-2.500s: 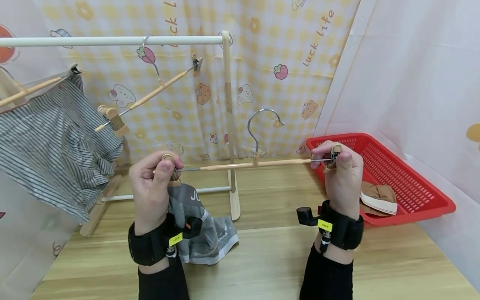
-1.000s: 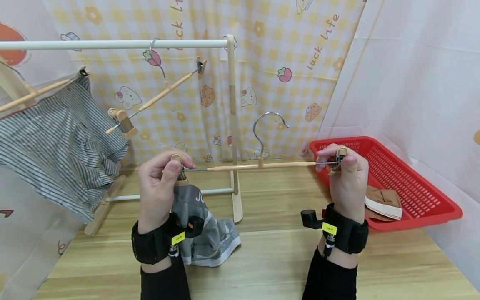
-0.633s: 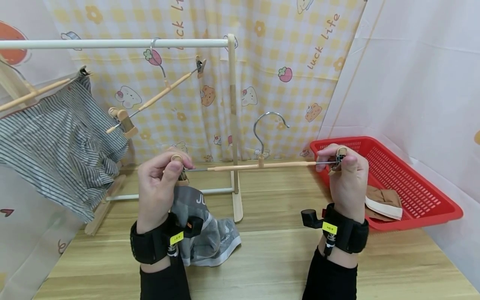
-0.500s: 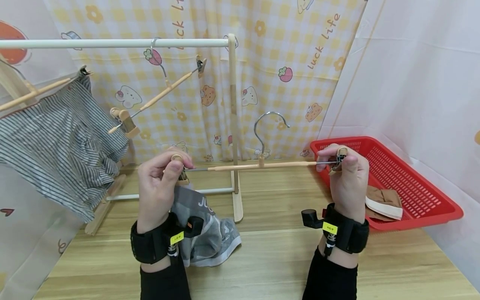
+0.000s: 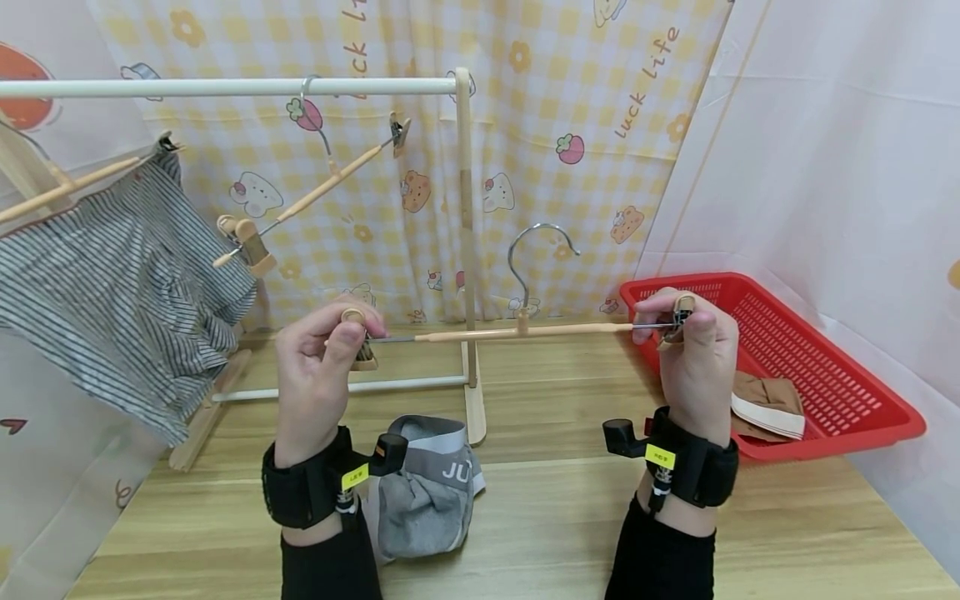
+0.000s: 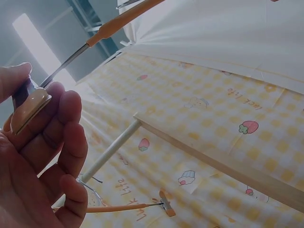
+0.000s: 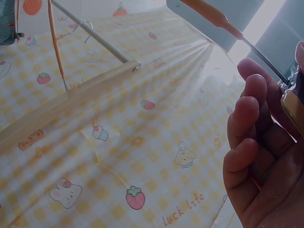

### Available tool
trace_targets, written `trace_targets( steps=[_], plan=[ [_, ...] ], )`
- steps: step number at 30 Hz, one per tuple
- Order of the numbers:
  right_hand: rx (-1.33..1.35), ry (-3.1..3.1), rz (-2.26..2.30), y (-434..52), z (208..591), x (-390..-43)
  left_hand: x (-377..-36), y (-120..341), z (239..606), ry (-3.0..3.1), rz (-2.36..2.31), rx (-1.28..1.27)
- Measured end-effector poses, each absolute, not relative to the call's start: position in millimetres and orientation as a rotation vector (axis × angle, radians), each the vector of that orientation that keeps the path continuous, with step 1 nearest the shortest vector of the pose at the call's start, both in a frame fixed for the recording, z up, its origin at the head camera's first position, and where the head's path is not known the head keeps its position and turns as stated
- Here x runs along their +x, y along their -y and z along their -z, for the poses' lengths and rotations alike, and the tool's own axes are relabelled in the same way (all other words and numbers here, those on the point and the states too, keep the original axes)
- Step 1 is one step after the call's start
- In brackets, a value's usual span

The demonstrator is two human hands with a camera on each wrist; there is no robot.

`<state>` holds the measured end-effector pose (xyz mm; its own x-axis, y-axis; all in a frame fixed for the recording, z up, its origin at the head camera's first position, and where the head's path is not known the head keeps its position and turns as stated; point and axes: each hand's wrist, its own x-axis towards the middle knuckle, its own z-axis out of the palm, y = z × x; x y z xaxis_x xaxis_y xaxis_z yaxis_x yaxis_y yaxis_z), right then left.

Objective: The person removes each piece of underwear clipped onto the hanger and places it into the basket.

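Note:
A clip hanger [image 5: 480,335] with a metal hook is held level above the table between both hands. My left hand [image 5: 311,375] pinches the clip at its left end; in the left wrist view that clip [image 6: 32,108] sits between thumb and fingers with no cloth in it. My right hand [image 5: 693,367] pinches the right-end clip [image 5: 675,321], partly hidden by the thumb. Grey underpants [image 5: 427,500] with a lettered waistband lie crumpled on the table, below and right of the left hand, apart from the hanger. The left wrist strap and sleeve cover part of them.
A white-barred rack [image 5: 225,88] stands at the back left. Striped shorts [image 5: 127,283] and a bare clip hanger [image 5: 322,190] hang from it. At the right, a red basket [image 5: 825,367] holds a folded brown garment [image 5: 767,404].
The grey underpants, earlier hanging from the left clip, have come loose and dropped onto the table. Both hands keep their grip on the hanger's clips, nearly still over the last second.

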<state>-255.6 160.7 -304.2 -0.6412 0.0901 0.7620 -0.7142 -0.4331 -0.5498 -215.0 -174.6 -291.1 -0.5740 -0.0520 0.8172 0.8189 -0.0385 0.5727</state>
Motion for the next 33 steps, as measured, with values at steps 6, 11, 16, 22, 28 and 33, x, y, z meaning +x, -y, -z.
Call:
trace_targets(
  steps=[6, 11, 16, 22, 28, 33],
  plan=[
    [0.912, 1.261, -2.100, -160.2, 304.2, -255.8, -215.0, 174.8, 291.5, 1.577, 1.687, -0.828],
    [0.922, 1.249, -2.105, -160.2, 303.6, -256.0, -215.3, 175.3, 291.8, 1.577, 1.698, -0.838],
    [0.922, 1.253, -2.095, -159.9, 303.8, -255.6, -215.7, 174.4, 291.9, 1.568, 1.746, -0.846],
    [0.937, 1.253, -2.103, -159.2, 303.3, -255.4, -218.3, 171.1, 291.4, 1.554, 1.760, -0.824],
    [0.924, 1.258, -2.105, -159.6, 303.5, -254.9, -220.9, 169.3, 291.5, 1.556, 1.769, -0.813],
    [0.921, 1.261, -2.107, -159.4, 303.3, -255.1, -220.8, 169.6, 291.9, 1.568, 1.775, -0.800]
  ],
)
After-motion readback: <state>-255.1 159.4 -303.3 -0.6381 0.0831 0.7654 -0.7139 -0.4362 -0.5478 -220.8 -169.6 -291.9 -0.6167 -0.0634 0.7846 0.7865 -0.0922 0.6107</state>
